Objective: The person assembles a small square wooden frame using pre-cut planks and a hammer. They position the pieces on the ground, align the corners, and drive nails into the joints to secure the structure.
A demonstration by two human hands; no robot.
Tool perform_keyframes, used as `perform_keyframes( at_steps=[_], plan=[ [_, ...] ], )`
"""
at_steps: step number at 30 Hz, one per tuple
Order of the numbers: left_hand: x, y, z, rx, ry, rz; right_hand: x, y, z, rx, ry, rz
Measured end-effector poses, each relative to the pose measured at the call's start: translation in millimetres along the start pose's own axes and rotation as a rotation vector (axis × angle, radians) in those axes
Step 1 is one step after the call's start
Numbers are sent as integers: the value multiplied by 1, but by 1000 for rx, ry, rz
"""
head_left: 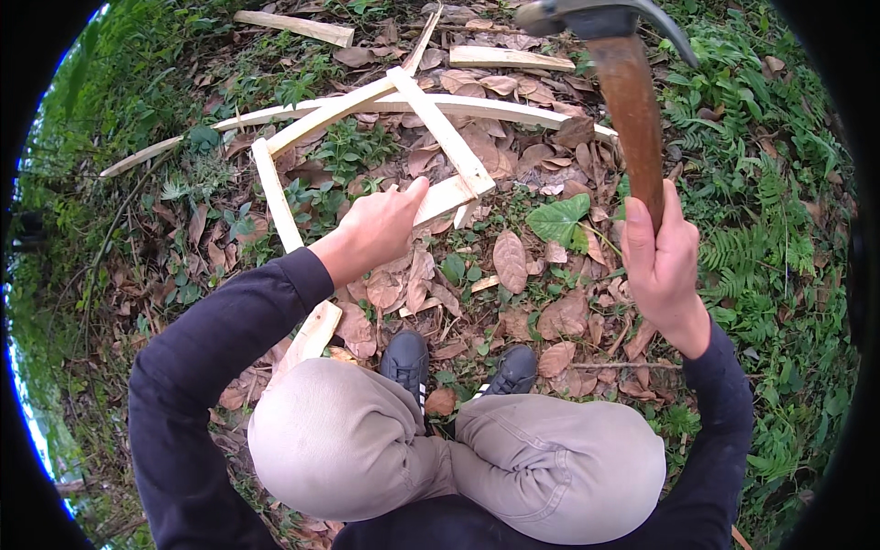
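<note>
My right hand (pixel 667 270) is wrapped round the brown wooden handle of a claw hammer (pixel 629 119), raised upright at the right, with its dark metal head cut by the top edge. My left hand (pixel 376 229) is closed on a pale wooden slat (pixel 445 199), the near right piece of an open frame. From that slat's right end, another slat (pixel 445 133) runs up to a corner where it meets a third slat (pixel 335 115). A left slat (pixel 277 197) goes down behind my left forearm. No nail can be made out.
Behind the frame, a long strip of wood (pixel 495 108) lies across the leaf litter. Loose pieces, a left board (pixel 293 26) and a right board (pixel 509 59), lie farther off. Another board (pixel 316 330) is by my left knee. Green plants (pixel 770 247) grow at the right.
</note>
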State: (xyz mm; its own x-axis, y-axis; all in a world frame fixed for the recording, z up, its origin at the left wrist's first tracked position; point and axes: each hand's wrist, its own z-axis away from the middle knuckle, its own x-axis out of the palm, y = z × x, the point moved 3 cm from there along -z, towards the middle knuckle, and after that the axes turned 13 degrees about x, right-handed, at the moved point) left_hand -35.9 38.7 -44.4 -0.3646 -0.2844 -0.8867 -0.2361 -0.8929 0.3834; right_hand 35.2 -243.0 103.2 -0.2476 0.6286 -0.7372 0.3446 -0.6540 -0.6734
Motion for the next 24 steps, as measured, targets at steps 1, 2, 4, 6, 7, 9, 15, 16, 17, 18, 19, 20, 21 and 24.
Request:
perform_keyframes(
  at_steps=[1,2,4,6,7,9,15,16,17,18,19,20,21,24],
  plan=[
    [-3,1,-3,8,-1,-4,5,10,4,-32,-13,4],
    [-5,3,-6,15,-3,-8,17,29,10,-65,-27,9],
    [-3,2,-7,18,24,4,43,59,19,-98,-325,404],
    [0,-2,-3,-3,33,15,32,60,10,-12,-383,355],
    [-3,0,-3,-17,5,8,18,46,1,-28,-365,309],
    [2,-1,-2,3,4,1,4,10,2,-39,-168,169],
    [-3,3,-9,39,33,6,47,56,21,-83,-179,283],
    [-2,7,-9,16,-4,12,59,61,27,-82,-260,396],
    [-4,7,-9,14,4,16,53,65,25,-34,-280,345],
    [-3,5,-6,4,9,23,44,50,16,9,-308,291],
    [0,-2,-5,6,40,3,35,32,7,-18,-264,230],
    [8,-5,0,20,57,0,27,13,7,-22,-230,176],
    [-2,-2,-2,1,30,12,19,1,6,-60,-124,116],
    [-2,1,-6,19,18,20,24,27,15,20,42,-42]
  ],
)
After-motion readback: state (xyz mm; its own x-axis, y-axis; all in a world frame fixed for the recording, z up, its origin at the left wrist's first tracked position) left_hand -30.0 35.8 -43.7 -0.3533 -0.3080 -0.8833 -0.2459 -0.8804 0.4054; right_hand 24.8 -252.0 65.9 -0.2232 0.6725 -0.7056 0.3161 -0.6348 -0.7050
